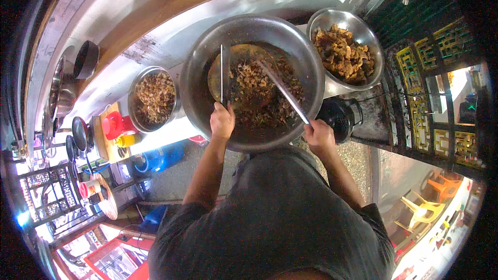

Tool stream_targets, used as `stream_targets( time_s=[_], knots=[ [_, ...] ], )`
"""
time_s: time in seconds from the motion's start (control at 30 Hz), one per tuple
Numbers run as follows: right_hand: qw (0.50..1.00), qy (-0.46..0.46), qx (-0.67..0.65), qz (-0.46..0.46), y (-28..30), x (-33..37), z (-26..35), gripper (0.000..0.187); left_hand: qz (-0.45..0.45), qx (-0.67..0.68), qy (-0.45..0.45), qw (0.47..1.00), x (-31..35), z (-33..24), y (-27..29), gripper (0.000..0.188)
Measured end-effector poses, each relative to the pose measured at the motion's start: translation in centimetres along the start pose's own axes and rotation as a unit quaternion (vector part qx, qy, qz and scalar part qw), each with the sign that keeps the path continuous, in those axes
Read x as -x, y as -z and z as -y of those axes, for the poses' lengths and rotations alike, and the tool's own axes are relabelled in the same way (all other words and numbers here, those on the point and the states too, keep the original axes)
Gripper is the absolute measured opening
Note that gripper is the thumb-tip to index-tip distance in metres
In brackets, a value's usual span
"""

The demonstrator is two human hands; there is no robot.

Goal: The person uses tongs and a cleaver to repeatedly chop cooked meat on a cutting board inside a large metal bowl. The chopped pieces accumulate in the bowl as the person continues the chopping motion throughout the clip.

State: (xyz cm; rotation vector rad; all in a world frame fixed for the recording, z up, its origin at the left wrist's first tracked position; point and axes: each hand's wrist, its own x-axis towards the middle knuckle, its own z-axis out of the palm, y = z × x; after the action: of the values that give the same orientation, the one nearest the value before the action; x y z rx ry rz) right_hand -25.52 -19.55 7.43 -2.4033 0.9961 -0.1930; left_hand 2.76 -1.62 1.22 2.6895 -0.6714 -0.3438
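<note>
A shiny left bowl [131, 102] and a right bowl [322, 21] of knobbly brown chunks [346, 57] flank the metal basin [307, 54], where coarse chopped bits [250, 84] spread over a round board [241, 51]. Above it, the left hand [222, 122] grips the left blade [222, 75], pointing straight away from the person; the right hand [319, 136] clasps the right blade [285, 92], slanting forward and leftward.

One head-worn fisheye view, facing down
It looks over the wearer's torso [270, 212] from above, fairly near the large metal bowl [254, 27].
</note>
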Motion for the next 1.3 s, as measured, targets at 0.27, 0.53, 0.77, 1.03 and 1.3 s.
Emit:
stream_targets(
  time_s=[0.27, 0.53, 0.77, 1.03, 1.3],
  knots=[
    [0.998, -0.003, -0.032, 0.046, 1.0, 0.6, -0.9, 0.026, 0.027, 0.013, 0.016, 0.999, 1.0, 0.6, -0.9, 0.045],
    [0.994, -0.052, -0.013, 0.093, 1.4, 1.9, -0.6, 0.027, 0.016, 0.017, 0.024, 0.999, 1.5, -1.2, -0.7, 0.042],
    [0.999, -0.034, -0.021, 0.016, 0.2, 1.1, -2.2, 0.027, 0.018, -0.009, 0.021, 1.0, 0.7, -2.1, 2.1, 0.038],
    [0.998, -0.043, -0.029, 0.023, 3.1, 3.1, 0.3, 0.018, 0.061, -0.013, -0.099, 0.993, -0.6, 0.2, 1.2, 0.04],
    [0.996, -0.06, -0.018, 0.062, 1.9, 3.9, 0.9, 0.023, 0.029, -0.064, -0.168, 0.983, -1.0, 0.7, -0.7, 0.048]
  ],
)
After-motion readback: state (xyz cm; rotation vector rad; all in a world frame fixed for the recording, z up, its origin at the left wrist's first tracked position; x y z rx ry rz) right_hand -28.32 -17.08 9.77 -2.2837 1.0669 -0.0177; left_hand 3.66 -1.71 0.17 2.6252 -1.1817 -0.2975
